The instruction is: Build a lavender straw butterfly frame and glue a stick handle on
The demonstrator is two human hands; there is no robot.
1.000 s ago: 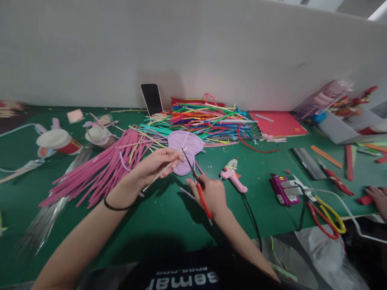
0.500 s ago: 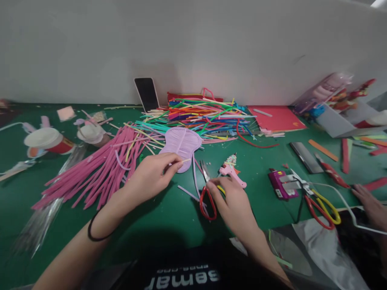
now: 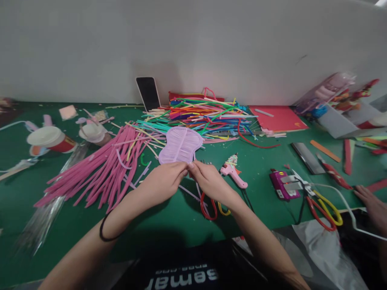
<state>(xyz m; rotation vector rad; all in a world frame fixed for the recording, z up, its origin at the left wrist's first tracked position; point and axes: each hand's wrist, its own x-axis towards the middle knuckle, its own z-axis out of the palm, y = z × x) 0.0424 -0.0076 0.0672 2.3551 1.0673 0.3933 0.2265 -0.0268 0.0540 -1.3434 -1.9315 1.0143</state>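
Observation:
My left hand (image 3: 165,179) is closed in a pinch, its fingertips meeting those of my right hand (image 3: 208,181). Between them is a short pale pipe cleaner, almost fully hidden by the fingers. Just beyond the fingertips lies a lilac shape (image 3: 181,143) made of pipe cleaners laid side by side, with a waisted outline and a raised strip down its middle; its near edge is covered by my hands. Scissors with red and yellow handles (image 3: 215,209) lie on the table beneath my right wrist, partly hidden. My right hand is also pinched shut.
Pink pipe cleaners (image 3: 96,169) spread to the left; a multicoloured heap (image 3: 199,114) lies behind. A phone (image 3: 148,93) leans on the wall. To the right are a pink glue gun (image 3: 234,173), a purple power block (image 3: 284,185), more scissors (image 3: 323,207) and another person's hand (image 3: 369,201).
My right hand has let go of the scissors, which now lie on the table, and moved left to meet my left hand. The short pale pipe cleaner is now between both hands' fingertips.

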